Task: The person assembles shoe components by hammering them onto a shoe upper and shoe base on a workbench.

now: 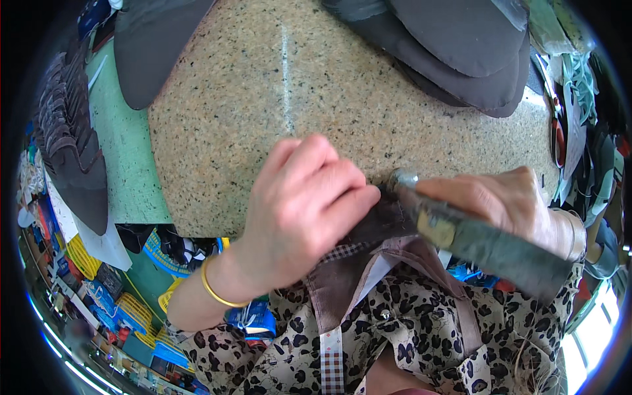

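Dark piece (384, 222): lying at the near edge of the stone slab (217, 151), being pinched in the curled left hand (299, 204); best tapping softly, gripping hammer (500, 253) tight in the closed right hand (497, 197).

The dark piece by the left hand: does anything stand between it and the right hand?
Yes: the hammer, gripped in the right hand, with its metal end beside the dark piece. Nothing visible stands between the piece and the left hand.
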### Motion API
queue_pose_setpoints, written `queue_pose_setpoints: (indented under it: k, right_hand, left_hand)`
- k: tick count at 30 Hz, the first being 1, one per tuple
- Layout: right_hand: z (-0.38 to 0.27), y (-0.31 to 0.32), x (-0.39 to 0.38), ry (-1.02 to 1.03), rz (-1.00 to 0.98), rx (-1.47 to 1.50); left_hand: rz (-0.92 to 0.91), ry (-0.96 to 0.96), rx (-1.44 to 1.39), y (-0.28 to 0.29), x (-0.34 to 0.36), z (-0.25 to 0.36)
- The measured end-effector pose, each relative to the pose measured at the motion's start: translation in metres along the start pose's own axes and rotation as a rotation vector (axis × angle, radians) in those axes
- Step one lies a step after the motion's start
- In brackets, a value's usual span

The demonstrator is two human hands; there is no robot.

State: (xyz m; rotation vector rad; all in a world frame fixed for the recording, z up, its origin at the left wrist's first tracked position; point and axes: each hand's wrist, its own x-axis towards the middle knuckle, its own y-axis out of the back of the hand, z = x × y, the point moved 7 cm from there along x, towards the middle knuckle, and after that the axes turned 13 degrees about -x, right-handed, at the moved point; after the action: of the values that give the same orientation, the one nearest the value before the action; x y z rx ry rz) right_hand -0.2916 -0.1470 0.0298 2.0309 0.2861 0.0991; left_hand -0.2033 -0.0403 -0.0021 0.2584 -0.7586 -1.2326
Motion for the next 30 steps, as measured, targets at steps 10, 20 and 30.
queue_pose_setpoints:
  k: [10, 20, 30]
  right_hand:
    - [0.015, 0.002, -0.028, -0.204, 0.041, 0.031]
    - [0.011, 0.011, -0.013, -0.129, -0.074, 0.076]
    - [0.009, 0.007, 0.0, -0.102, -0.004, 0.031]
  left_hand:
    - [-0.158, -0.315, 0.008, -0.016, 0.035, 0.002]
    - [-0.238, -0.223, 0.105, -0.012, 0.033, 0.01]
    - [-0.149, -0.111, 0.116, -0.01, 0.018, 0.011]
